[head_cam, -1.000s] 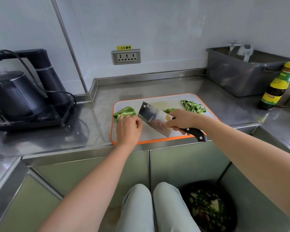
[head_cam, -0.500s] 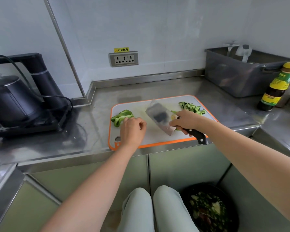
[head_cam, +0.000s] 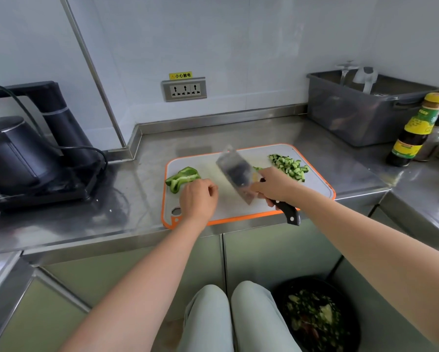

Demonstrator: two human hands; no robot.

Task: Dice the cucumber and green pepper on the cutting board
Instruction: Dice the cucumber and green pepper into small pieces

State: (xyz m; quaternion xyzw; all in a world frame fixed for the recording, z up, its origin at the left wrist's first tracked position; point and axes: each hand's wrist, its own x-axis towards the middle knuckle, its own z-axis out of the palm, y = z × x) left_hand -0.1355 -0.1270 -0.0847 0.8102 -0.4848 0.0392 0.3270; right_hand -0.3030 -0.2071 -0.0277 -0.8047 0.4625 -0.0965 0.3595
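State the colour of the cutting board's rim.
The cutting board's rim is orange; the head view shows it best.

Glossy steel counter (head_cam: 142,189), matt white plastic cutting board (head_cam: 314,179), shiny metal cleaver (head_cam: 234,171), translucent plastic tub (head_cam: 353,115).

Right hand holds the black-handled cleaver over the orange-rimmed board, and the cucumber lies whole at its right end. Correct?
No: the head view shows the cucumber diced into a pile of green cubes at the right end of the orange-rimmed white cutting board. The right hand does hold the black-handled steel cleaver.
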